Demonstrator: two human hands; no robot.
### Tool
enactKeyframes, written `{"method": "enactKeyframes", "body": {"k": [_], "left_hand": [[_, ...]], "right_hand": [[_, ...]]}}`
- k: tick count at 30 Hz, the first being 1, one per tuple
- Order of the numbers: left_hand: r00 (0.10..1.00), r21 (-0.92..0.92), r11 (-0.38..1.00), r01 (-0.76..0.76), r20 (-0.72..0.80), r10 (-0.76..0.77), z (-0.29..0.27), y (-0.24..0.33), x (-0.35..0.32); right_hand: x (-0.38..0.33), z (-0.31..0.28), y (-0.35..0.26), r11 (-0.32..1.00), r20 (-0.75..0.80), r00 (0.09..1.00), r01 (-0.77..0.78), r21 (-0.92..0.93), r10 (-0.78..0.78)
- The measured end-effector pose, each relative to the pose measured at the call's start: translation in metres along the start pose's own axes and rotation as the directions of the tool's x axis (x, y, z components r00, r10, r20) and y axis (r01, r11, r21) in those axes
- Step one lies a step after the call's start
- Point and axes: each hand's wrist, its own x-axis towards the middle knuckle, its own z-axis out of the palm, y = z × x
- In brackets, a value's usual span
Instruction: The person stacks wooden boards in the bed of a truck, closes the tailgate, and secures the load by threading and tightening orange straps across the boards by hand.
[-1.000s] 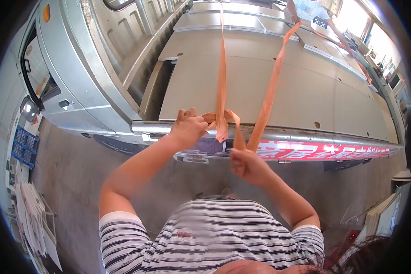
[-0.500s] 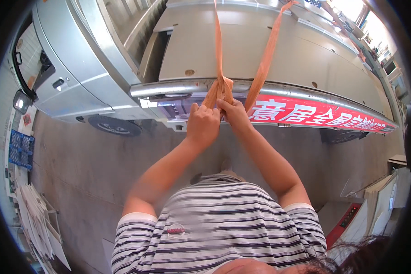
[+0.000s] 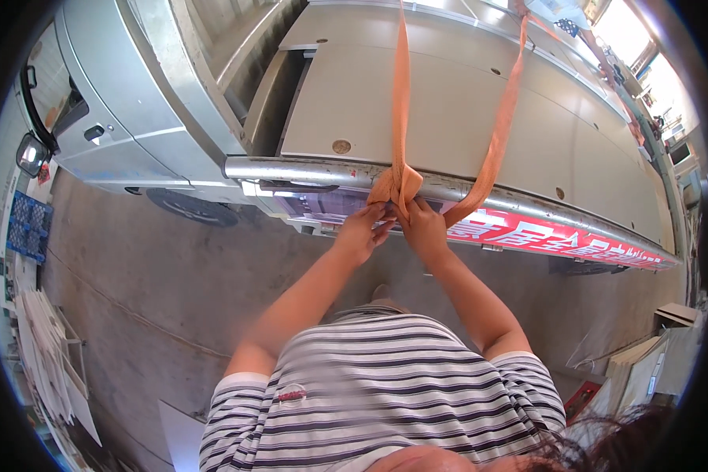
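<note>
Flanking truck bed (image 3: 448, 102), concrete floor (image 3: 173, 291)

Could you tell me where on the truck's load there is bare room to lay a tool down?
The flat panel is bare between the two orange strap runs, and left of them. It is crowded at the side rail, where left hand and right hand work the knot.

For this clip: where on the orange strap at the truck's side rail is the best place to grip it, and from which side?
Probably at the bunched part of the orange strap, where it gathers on the metal side rail. Come from the near, outer side of the rail, as the left hand and right hand do: above, the strap runs flat across the load, offering little to pinch.
</note>
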Motion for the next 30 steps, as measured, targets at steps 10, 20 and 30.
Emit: {"method": "enactKeyframes", "body": {"k": [10,20,30], "left_hand": [[0.665,0.421,0.525,-0.740,0.342,0.664,-0.034,-0.062,0.124],[0.753,-0.535,0.774,-0.338,0.340,0.564,0.068,-0.052,0.032],[0.913,-0.482,0.873,-0.080,0.316,0.258,0.110,-0.069,-0.021]], "right_hand": [[-0.001,-0.002,0.021,0.928,0.045,0.964,0.264,-0.262,-0.262],[-0.022,-0.108,0.007,0.999,0.296,0.955,-0.017,-0.029,0.025],[-0.074,-0.118,-0.001,0.959,0.206,0.975,0.025,0.284,-0.086]]}}
